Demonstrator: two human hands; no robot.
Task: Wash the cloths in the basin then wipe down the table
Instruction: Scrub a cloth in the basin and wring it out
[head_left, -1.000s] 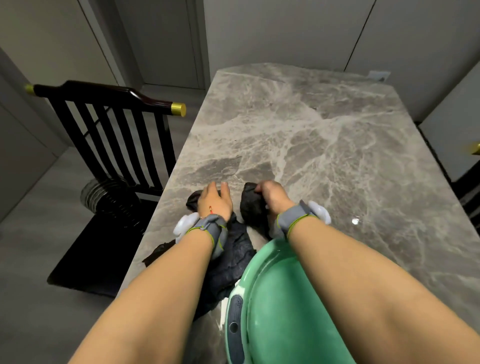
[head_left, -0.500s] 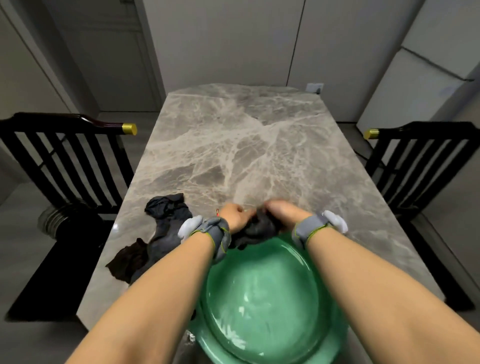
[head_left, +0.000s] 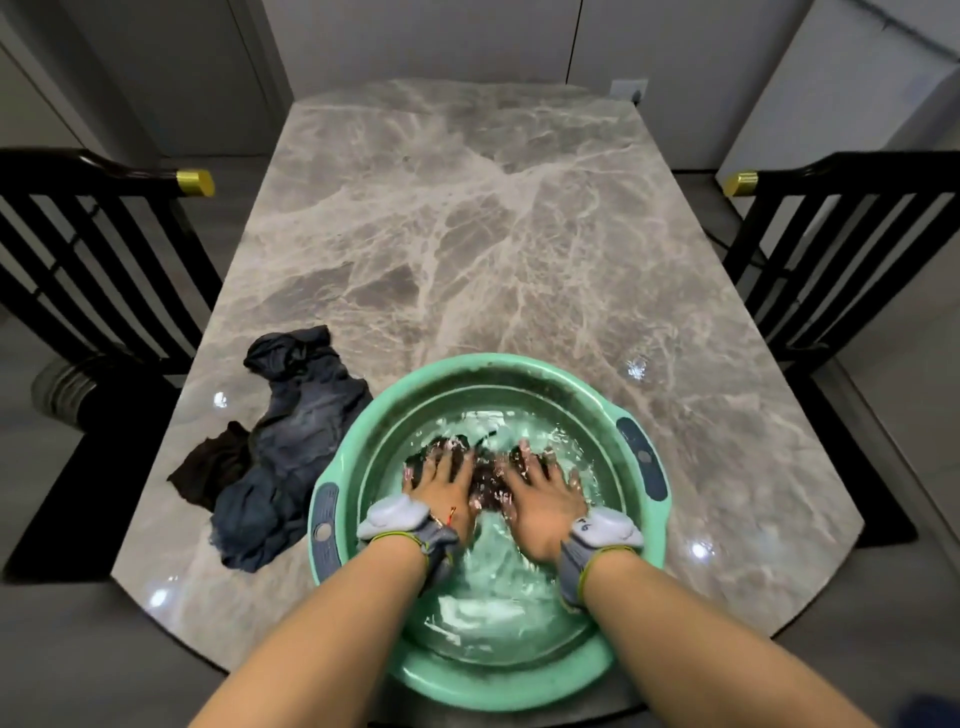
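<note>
Even overhead light leaves small glare spots on the marble table (head_left: 519, 234); wide-angle edges bow, and the splashing water blurs.

The basin (head_left: 485, 686) sits on the table's (head_left: 467, 234) near edge, a cloth (head_left: 485, 475) in it, more cloths (head_left: 291, 447) just left, chairs (head_left: 78, 249) either side.

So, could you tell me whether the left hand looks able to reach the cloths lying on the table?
Probably yes. The left hand presses a dark cloth in the basin, and the piled cloths lie just outside the rim on its own side; only the rim stands between.
</note>
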